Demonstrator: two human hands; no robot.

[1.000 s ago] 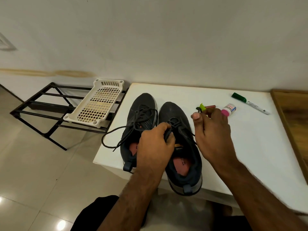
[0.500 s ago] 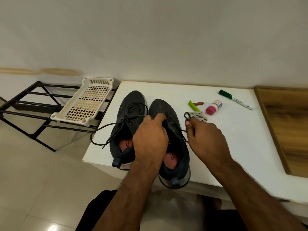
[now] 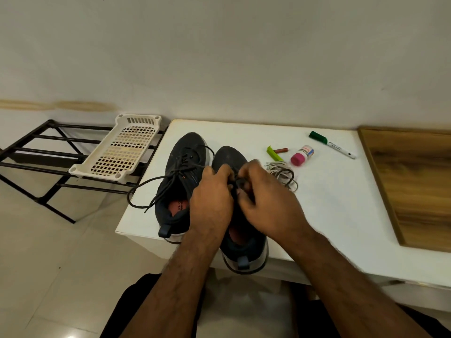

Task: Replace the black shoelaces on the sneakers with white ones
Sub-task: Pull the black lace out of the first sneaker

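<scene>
Two dark sneakers stand side by side on the white table [image 3: 329, 215], toes toward the wall. The left sneaker [image 3: 181, 181] has its black lace [image 3: 146, 189] untied, trailing off the table's left edge. Over the right sneaker [image 3: 244, 242], my left hand [image 3: 211, 198] and my right hand [image 3: 266, 198] meet, both pinching its black lace [image 3: 240, 185] at the eyelets. A loose end of that black lace [image 3: 289, 176] loops to the right over a small bundle of white laces [image 3: 274, 167].
On the table behind lie a green clip [image 3: 274, 153], a small brown stick [image 3: 280, 150], a pink-capped bottle [image 3: 301, 156] and a green-capped marker [image 3: 333, 145]. A wooden board [image 3: 415, 186] lies at right. A cream plastic tray [image 3: 122, 152] sits on a black metal rack [image 3: 36, 162] at left.
My right hand has come back from the right side to the right sneaker's eyelets, next to my left hand. More black lace now lies looped on the table by the white laces.
</scene>
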